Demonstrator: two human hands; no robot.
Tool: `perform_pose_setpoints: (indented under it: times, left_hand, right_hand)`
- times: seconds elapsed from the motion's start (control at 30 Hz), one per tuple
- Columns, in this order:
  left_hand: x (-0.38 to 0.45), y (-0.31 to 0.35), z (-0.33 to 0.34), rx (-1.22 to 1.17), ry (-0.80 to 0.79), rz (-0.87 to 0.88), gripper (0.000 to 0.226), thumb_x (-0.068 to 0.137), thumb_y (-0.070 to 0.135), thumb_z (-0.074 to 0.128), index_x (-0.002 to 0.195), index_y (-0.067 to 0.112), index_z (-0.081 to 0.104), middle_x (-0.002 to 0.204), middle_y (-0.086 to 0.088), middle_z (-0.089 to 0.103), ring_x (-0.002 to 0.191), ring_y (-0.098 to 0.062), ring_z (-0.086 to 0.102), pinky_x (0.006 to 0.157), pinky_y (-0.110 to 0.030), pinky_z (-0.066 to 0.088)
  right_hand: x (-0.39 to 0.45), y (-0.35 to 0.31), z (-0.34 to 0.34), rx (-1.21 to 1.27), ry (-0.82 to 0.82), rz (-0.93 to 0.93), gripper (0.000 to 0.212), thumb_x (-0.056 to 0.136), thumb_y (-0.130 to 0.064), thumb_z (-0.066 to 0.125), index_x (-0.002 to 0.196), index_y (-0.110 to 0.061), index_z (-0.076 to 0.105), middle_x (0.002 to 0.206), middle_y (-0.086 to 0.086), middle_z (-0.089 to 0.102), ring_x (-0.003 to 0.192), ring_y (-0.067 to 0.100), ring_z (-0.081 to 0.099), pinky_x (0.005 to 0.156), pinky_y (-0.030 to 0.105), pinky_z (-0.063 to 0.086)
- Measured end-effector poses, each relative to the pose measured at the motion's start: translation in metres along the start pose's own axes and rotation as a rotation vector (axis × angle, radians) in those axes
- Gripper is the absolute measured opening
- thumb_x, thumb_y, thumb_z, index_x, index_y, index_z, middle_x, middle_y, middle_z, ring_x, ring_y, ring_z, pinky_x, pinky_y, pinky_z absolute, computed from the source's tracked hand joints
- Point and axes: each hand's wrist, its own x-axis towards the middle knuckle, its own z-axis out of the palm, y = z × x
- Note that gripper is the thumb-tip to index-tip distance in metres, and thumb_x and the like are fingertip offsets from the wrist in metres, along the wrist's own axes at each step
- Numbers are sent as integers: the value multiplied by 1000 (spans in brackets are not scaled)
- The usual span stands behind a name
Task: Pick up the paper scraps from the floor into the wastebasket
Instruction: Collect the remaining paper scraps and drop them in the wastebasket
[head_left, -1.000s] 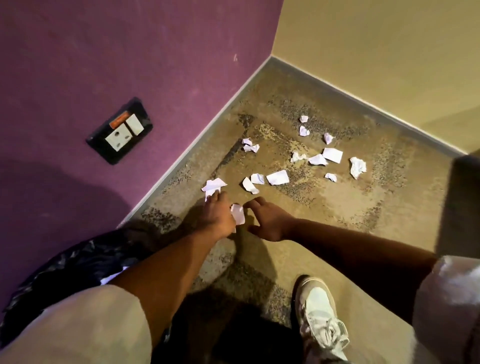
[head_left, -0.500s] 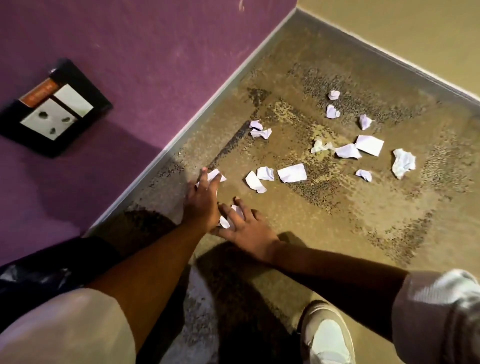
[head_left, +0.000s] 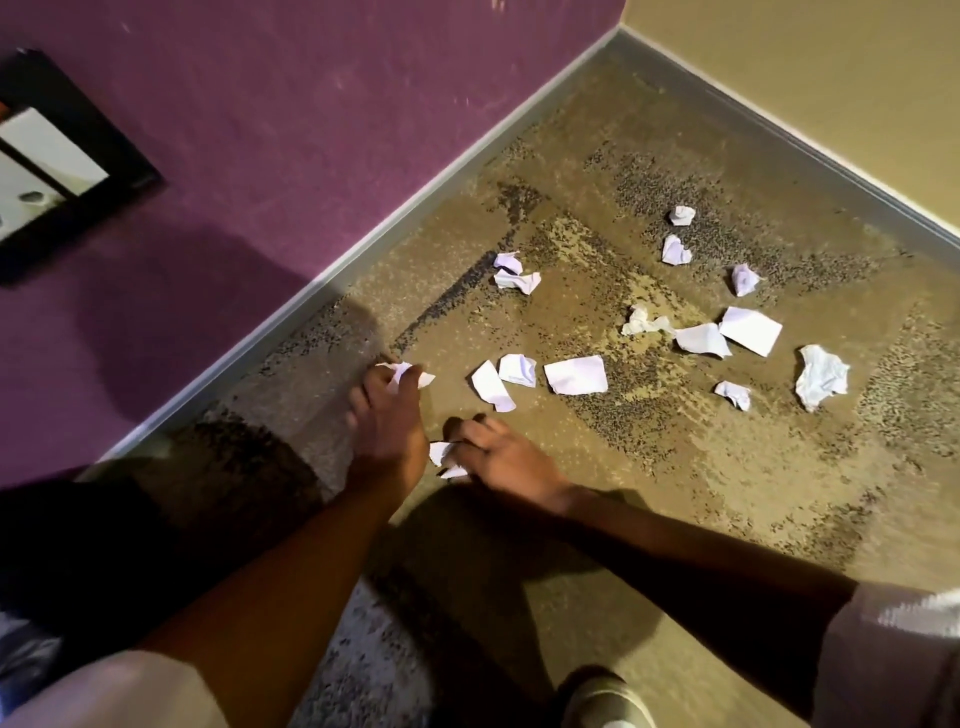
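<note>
- On the speckled floor (head_left: 649, 467) near the room's corner, white paper scraps (head_left: 574, 375) lie scattered: some flat and roughly rectangular with torn edges, others crushed into small wrinkled wads.
- Three flat scraps lie in a close row just beyond the hands; a looser group, with the largest crumpled wad (head_left: 822, 376), is farther right, and two small wads (head_left: 514, 275) sit nearer the purple wall.
- Left hand (head_left: 387, 426) reaches forward with its fingers (head_left: 402, 382) curled around a creased scrap (head_left: 410, 373), whose pale edges poke out past the fingertips, close to the skirting.
- Right hand (head_left: 501, 457) rests low on the floor, its fingers (head_left: 470, 431) bent over another crumpled scrap (head_left: 442, 457) that shows white on the hand's left side, touching the floor.
- Floor surface looks like mottled tan stone with patches of dark flecks, worn in uneven bands.
- Purple wall (head_left: 291, 130) is matt and slightly streaked; the adjoining wall (head_left: 805, 67) is pale yellow, both edged by a grey skirting strip (head_left: 363, 254).
- Black-framed socket plate (head_left: 57, 161) sits on the purple wall at left.
- Pale shoe (head_left: 605, 699) shows at the bottom edge.
</note>
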Motion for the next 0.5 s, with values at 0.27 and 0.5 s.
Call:
perform_pose_setpoints:
  times: [0.27,0.5]
  left_hand:
    - [5,1,12,66,121,60,48,86,36,58,130,19,50,145,-23,37,120,-37,40,95,-45,45]
    - [4,13,8,-44,106,-23,45,86,30,65,124,21,42,134,-25,36,113,-40,40,84,-43,50]
  right_hand:
    - [-30,35,-42,54,379,301,21,95,-26,66,107,-9,71,114,12,63,108,28,56,89,38,46]
    - [-45,69,-40,9,373,639,39,102,-44,56,128,-14,57,151,9,40,142,31,37,109,53,41]
